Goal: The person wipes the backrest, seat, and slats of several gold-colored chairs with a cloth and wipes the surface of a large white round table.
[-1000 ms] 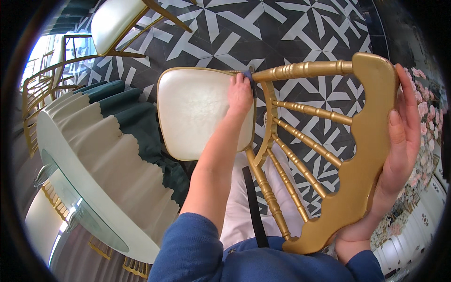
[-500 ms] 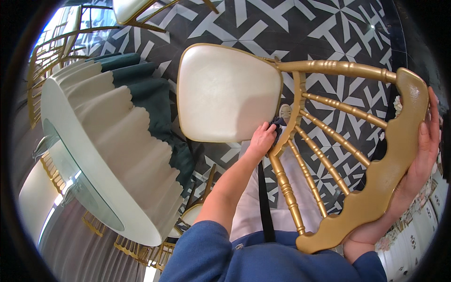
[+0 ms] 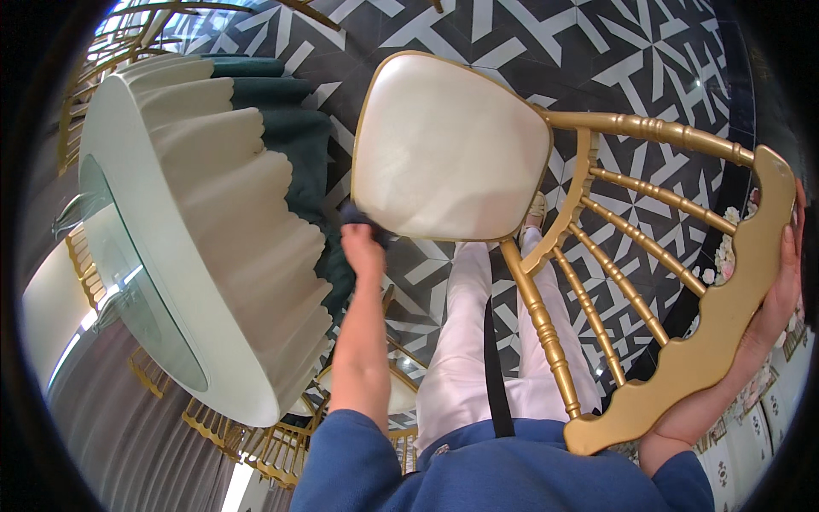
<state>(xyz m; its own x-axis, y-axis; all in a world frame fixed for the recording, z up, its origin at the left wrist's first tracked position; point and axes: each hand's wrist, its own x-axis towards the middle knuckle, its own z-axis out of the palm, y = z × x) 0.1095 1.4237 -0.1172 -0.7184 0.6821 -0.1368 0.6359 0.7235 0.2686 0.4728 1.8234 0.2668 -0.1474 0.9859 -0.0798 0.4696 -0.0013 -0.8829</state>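
A gold chair [image 3: 717,341] with a spindled backrest and a white padded seat [image 3: 452,145] is in front of me, its top rail at my right. My right hand [image 3: 778,286] holds that rail from its outer side, the fingers lying along the edge and the palm partly hidden behind it. In my left hand [image 3: 365,252] is a dark cloth [image 3: 351,215], bunched in closed fingers. It is at the seat's lower left corner, by the rim. The hand is blurred by motion, so I cannot tell the cloth's full shape.
On the left stands a round table [image 3: 213,316] with a glass top [image 3: 162,307] and a cream and dark green tablecloth [image 3: 239,196]. More gold chairs [image 3: 256,444] surround it. The floor [image 3: 546,38] has a black and white pattern. White flowers [image 3: 723,256] are behind the backrest.
My left hand has moved left with the cloth, from beside the backrest to the seat's opposite corner. The right hand stays on the top rail. The view has shifted slightly.
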